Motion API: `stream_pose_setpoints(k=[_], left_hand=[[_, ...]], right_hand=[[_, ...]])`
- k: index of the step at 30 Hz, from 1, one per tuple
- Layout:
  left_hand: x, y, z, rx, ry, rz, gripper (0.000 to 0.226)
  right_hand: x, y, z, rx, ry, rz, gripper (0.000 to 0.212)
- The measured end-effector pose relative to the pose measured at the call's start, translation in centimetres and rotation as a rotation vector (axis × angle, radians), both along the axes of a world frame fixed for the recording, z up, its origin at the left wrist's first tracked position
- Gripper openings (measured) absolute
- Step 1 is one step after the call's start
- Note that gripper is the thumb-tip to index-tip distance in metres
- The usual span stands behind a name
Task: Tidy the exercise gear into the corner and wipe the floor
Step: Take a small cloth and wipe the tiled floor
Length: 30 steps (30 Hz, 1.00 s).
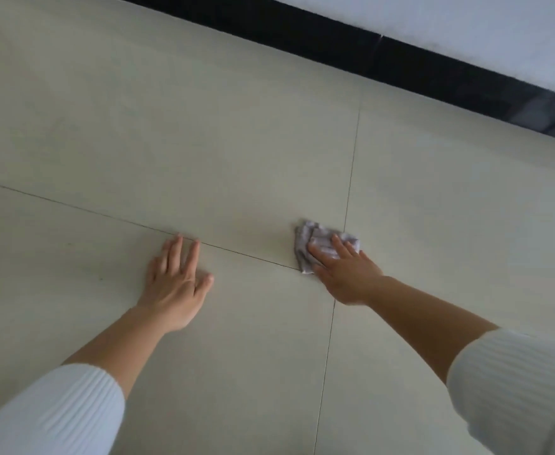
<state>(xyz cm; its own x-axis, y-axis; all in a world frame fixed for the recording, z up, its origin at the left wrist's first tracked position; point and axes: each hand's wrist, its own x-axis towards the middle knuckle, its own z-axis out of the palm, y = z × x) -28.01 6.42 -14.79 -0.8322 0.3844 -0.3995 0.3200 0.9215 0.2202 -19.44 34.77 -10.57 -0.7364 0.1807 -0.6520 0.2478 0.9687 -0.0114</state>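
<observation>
A crumpled grey cloth (315,239) lies on the pale tiled floor (204,142), right where two grout lines cross. My right hand (345,274) presses flat on the cloth with straight fingers. My left hand (176,284) rests flat on the bare floor to the left, fingers spread and straight, holding nothing. Both arms wear white ribbed sleeves pushed up to the elbow. No exercise gear is in view.
A black skirting board (400,60) runs diagonally across the top right, with a white wall (466,24) above it. Large beige tiles fill everything else in view.
</observation>
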Motion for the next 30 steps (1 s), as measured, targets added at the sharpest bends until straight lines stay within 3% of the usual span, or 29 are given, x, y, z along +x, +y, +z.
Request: stream_pose_setpoints(k=[8,14,20,23,30], left_hand=[[5.0,-6.8,2.6,-0.147,-0.107,-0.037,0.068],[5.1,-9.4,1.6,-0.099,0.047,0.272,0.064],[4.0,-4.4,0.0,-0.006,0.080,0.125,0.068],[3.4,-2.3,-0.6,0.030,0.097,0.112,0.080],[2.0,-2.6,-2.6,0.075,0.144,0.054,0.095]], right_hand=[[5.6,-11.7,-2.4,-0.132,0.304,0.396,0.051],[5.4,-11.0,-4.0,-0.180,0.384,0.650,0.045],[3.8,-1.1,-3.7,0.006,0.376,0.134,0.055],[2.8,2.3,-2.7,0.052,0.319,-0.114,0.054],[-1.3,3.5,-3.3,0.019,0.304,-0.344,0.058]])
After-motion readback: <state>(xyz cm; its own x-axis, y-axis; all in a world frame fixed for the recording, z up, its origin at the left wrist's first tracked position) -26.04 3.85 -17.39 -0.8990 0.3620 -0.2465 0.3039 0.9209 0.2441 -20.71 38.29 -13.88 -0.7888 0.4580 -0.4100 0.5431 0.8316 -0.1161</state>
